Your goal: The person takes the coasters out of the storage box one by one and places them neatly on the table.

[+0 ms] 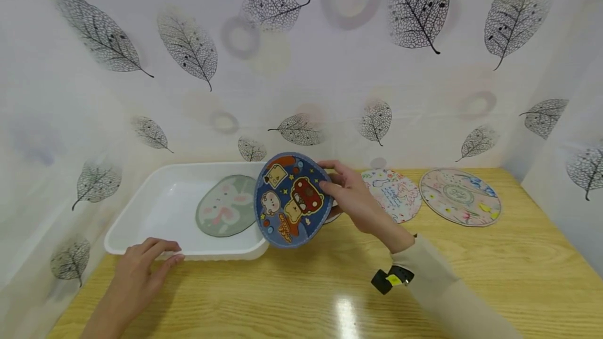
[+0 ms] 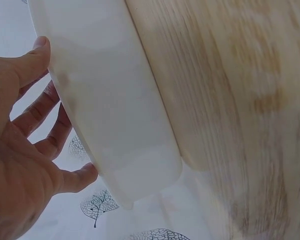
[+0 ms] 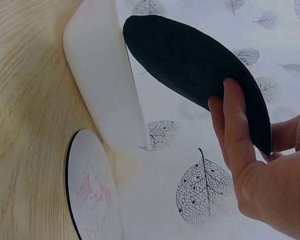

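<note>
My right hand point(image 1: 350, 195) pinches a round blue mat point(image 1: 294, 200) by its right edge, thumb on the printed face with cartoon animals and fingers behind. It is held tilted up over the right end of a white tray point(image 1: 157, 213). The right wrist view shows its plain black underside point(image 3: 190, 65). Inside the tray lies a green mat point(image 1: 223, 208) with a bunny print, partly covered by the blue mat. My left hand point(image 1: 143, 271) holds the tray's near rim toward its left end; in the left wrist view the thumb point(image 2: 40, 52) touches that rim, with some fingertips hidden behind it.
On the wooden table point(image 1: 447, 276), a white floral mat point(image 1: 393, 192) and a pink floral mat point(image 1: 459, 196) lie side by side to the right. A pale mat edge point(image 1: 335, 214) shows behind the blue mat. A leaf-print curtain point(image 1: 330, 77) stands behind the tray.
</note>
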Demonstrator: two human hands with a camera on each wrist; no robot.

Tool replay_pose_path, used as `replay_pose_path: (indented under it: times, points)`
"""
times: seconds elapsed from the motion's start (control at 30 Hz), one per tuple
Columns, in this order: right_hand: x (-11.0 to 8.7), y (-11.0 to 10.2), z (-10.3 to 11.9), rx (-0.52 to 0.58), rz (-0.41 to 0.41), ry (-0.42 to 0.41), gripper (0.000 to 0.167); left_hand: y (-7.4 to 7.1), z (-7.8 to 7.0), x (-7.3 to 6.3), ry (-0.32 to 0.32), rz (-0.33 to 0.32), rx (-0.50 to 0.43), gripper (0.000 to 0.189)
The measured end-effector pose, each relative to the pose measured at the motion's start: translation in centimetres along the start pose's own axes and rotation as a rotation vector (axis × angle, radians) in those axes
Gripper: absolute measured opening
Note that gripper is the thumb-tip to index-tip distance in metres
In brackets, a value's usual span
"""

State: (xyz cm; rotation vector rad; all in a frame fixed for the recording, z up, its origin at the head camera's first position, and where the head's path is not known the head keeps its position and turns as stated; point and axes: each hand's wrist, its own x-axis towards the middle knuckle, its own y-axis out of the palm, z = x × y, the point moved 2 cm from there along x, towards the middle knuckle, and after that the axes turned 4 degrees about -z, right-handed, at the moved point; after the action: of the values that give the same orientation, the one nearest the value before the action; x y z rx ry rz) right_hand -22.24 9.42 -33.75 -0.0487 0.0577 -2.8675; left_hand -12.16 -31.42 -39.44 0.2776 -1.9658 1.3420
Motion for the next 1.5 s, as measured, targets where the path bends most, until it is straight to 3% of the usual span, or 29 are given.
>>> replay_pose_path:
  times: [0.47, 1.5]
  points:
    - [-1.3, -2.0, 0.2, 0.0, -0.029, -0.003, 0.042, 0.0, -0.1, 0.0, 0.001, 0.004, 0.007, 0.033]
    - [-4.4, -6.9, -0.5, -0.114, -0.077, 0.011, 0.045, -0.1, 0.0, 0.1, 0.003, -0.006, -0.001, 0.031]
